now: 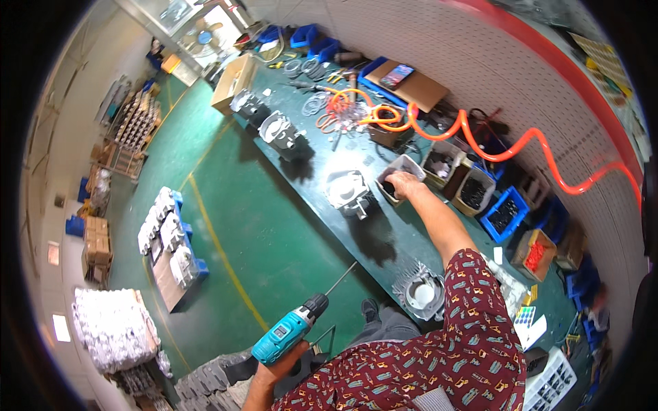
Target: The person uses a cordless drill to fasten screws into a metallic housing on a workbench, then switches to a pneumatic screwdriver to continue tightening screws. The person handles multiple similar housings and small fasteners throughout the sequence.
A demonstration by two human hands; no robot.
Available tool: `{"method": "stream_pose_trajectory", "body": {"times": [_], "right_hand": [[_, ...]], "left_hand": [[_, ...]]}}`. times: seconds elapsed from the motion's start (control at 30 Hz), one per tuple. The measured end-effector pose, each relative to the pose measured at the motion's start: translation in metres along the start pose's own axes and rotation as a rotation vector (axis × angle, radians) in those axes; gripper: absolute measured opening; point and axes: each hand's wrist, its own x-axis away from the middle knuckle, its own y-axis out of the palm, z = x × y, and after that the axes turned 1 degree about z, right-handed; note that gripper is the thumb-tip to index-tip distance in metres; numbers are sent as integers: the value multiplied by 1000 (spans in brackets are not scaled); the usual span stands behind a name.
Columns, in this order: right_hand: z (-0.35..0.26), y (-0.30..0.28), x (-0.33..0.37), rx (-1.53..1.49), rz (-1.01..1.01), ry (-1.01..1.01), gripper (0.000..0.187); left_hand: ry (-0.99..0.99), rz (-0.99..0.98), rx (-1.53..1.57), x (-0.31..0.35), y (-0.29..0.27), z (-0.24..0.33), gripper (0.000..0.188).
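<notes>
A dark red patterned shirt lay nearest the camera, its right sleeve leading to a bare forearm stretched over the green counter. To the left, the left hand was clamped around the handle of a teal drill, held beyond the counter's left edge, with its long bit pointing far and right toward that edge. The right hand reached into a pale bin on the counter; its fingertips were hidden inside, so I could not tell whether they were together or apart, or whether they gripped anything. Just left of that bin, a brightly lit metal housing sat on the counter. Another casting stood nearer, beside the sleeve, while two more stood farther off along the left edge, near a cardboard box. Right of the pale bin came further containers, among them a blue tray of small dark parts and a box of red pieces. An orange coiled hose looped over the far side of the counter. On the green floor at left, pale castings stood grouped on a low platform, and a yellow line ran past them.
</notes>
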Motion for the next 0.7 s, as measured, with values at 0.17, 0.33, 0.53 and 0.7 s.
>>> {"method": "stream_pose_trajectory", "body": {"times": [0.17,0.33,0.53,0.7], "right_hand": [[-32,-3,-10,108,-76,118,43],[-24,-6,-8,42,-100,131,26],[-24,-11,11,-228,364,168,24],[-6,-26,54,-1766,240,270,24]], "left_hand": [[-119,40,36,-1,6,24,34],[-93,27,60,-15,12,23,31],[-28,10,70,-32,5,14,20],[49,-39,112,-57,-11,-1,16]]}}
